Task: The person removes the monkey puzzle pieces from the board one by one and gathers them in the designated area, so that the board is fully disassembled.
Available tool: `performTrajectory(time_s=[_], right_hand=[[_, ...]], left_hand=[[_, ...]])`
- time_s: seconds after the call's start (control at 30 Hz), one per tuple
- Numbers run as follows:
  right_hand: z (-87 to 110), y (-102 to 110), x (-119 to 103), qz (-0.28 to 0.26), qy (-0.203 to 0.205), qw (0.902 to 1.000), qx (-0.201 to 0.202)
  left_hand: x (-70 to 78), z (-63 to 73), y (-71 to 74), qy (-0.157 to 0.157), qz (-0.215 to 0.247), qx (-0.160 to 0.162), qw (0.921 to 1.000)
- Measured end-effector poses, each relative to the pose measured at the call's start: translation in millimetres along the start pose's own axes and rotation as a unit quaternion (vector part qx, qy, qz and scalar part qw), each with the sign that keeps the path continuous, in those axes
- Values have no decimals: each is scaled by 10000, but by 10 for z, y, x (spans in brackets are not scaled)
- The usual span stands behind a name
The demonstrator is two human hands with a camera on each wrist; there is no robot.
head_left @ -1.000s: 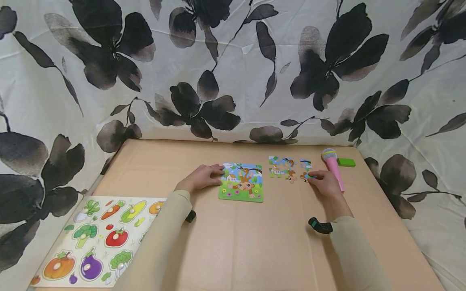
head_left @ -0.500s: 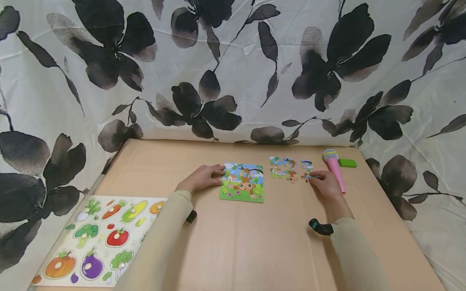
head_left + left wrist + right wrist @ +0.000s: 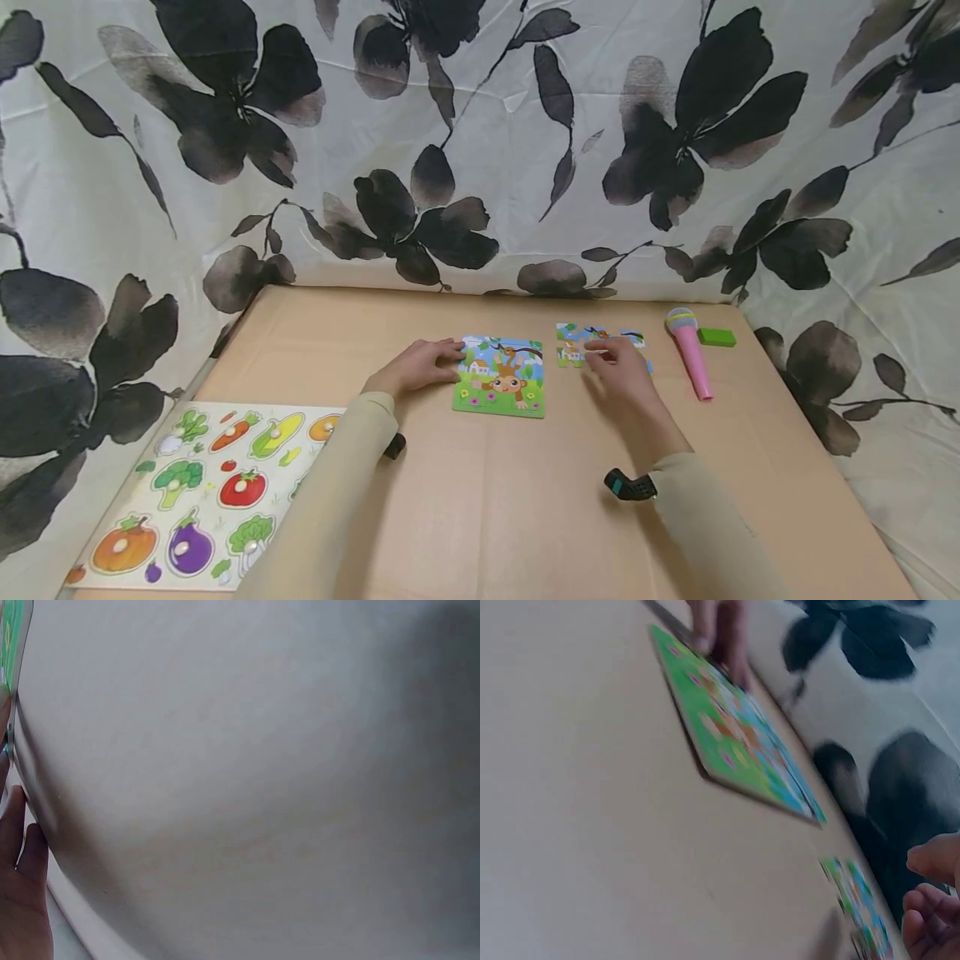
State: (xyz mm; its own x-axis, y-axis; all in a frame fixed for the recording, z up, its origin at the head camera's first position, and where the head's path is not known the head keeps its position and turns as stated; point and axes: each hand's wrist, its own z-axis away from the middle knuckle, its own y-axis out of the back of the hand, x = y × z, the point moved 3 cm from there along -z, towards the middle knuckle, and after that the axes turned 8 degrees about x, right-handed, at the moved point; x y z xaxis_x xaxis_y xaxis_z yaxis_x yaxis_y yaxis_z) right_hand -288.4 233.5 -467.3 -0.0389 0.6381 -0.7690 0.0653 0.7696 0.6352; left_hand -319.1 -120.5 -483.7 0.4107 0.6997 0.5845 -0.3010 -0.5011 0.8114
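The square monkey jigsaw puzzle (image 3: 498, 392) lies flat at the middle of the table. At its left edge rests my left hand (image 3: 412, 367), fingertips by the upper corner and thumb lower down. Several loose jigsaw pieces (image 3: 567, 333) lie to the right of the puzzle, printed with a similar monkey scene. Over them hovers my right hand (image 3: 622, 372), hiding some. In the right wrist view its thumb (image 3: 934, 857) stands apart from the fingers, with nothing seen between. The left wrist view shows only a green strip of the puzzle and part of a hand.
A pink toy microphone (image 3: 692, 354) and a green block (image 3: 717, 337) lie at the right back. The white vegetable knob board (image 3: 210, 483) covers the table's left front, partly under the left sleeve. A floral cloth (image 3: 517, 125) hangs behind the cardboard-coloured tabletop (image 3: 525, 500).
My right hand has moved left from the rightmost loose pieces to above the middle ones, leaving a blue-edged piece behind. The left hand and the puzzle stay in place.
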Motion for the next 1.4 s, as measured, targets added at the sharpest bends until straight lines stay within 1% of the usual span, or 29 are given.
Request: performTrajectory(time_s=[0.13, 0.27, 0.33, 0.43, 0.57, 0.8, 1.0, 1.1, 1.27, 1.33, 1.4], right_hand=[[56, -290, -240, -210, 235, 9985, -437], [139, -587, -449, -528, 200, 9943, -902], [170, -731, -528, -651, 169, 9920, -1065], [197, -910, -624, -731, 167, 9898, -1214], [192, -1074, -686, -636, 146, 9904, -1219], [183, -1214, -691, -474, 202, 9917, -1180], [195, -1268, -704, -742, 294, 9874, -1367], [193, -1279, -706, -732, 335, 9869, -1399], [194, -1293, -713, -444, 595, 9870, -1423], [198, -1301, -732, -282, 855, 9849, -1480], [202, -1316, -754, -75, 1174, 9806, -1565]], left_hand=[[5, -2, 1, -6, 1, 10, 10000], [1, -6, 0, -21, 21, 17, 10000], [-2, -8, -5, -13, 31, 17, 10000], [-4, -11, -6, -16, 15, 22, 10000], [-5, -10, 0, -5, 10, 16, 10000], [-9, -5, -4, 19, -29, 31, 10000], [-14, -6, -2, -33, -47, 45, 10000], [-10, -7, -3, -41, -31, 34, 10000], [-4, -6, -2, -71, -46, 38, 10000], [-3, -3, -1, -87, -51, 48, 9999], [-4, 0, -1, -94, -54, 55, 9999]])
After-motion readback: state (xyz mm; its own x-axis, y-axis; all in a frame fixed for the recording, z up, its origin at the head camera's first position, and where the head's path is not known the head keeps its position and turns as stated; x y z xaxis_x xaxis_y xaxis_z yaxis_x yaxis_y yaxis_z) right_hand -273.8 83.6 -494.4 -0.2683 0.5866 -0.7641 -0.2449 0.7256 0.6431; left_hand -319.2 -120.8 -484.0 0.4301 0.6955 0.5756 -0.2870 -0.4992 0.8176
